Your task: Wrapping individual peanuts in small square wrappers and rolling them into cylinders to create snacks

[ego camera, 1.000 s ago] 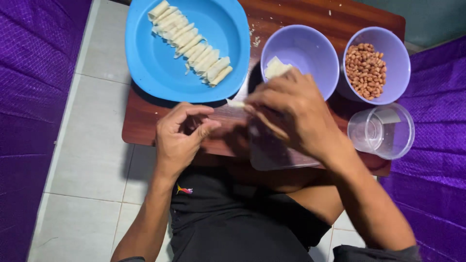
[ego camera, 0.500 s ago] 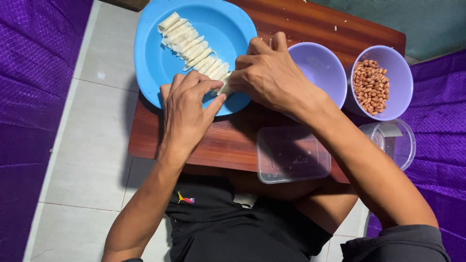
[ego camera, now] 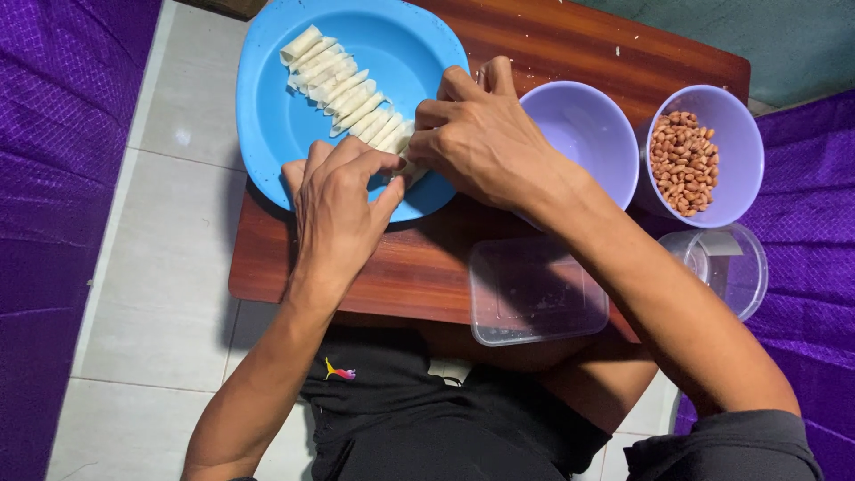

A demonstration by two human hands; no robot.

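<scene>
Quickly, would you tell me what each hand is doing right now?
Left hand: fingers curled on a pale roll at the blue plate's edge.
Right hand: pinching the same roll.

Person is wearing a black short-sleeved shirt; small red-and-yellow mark is showing on the lower front. Forearms are showing bare from the sleeves down. Left hand (ego camera: 338, 209) and right hand (ego camera: 485, 138) are wearing no gloves, rings or watch.
</scene>
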